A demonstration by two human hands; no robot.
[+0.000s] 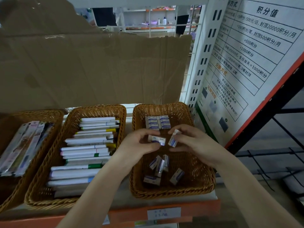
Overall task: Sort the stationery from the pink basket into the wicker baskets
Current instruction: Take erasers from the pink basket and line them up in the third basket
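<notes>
**Head view: both hands hold erasers over the right-hand basket**

The head camera looks down on three wicker baskets on an orange-edged shelf. Both hands hover over the right wicker basket. The left hand pinches a boxed eraser between thumb and curled fingers, held roughly level. The right hand pinches a second eraser by its upper end, so that it hangs nearly upright. The two erasers sit just beside each other, apparently not touching.

The grips look chosen for placing rather than dropping. At the far end of this basket a stacked block of erasers lies in tidy rows, while loose erasers lie tumbled at odd angles near the front. Judging from that, the person is squaring up each piece before adding it to the neat block.

The sorting is by kind: the middle wicker basket holds marker pens laid parallel, crosswise to the basket, and the left wicker basket holds flat packets lying lengthwise.

The pink basket is not in view, so what remains to sort cannot be told. A cardboard sheet backs the shelf.
</notes>
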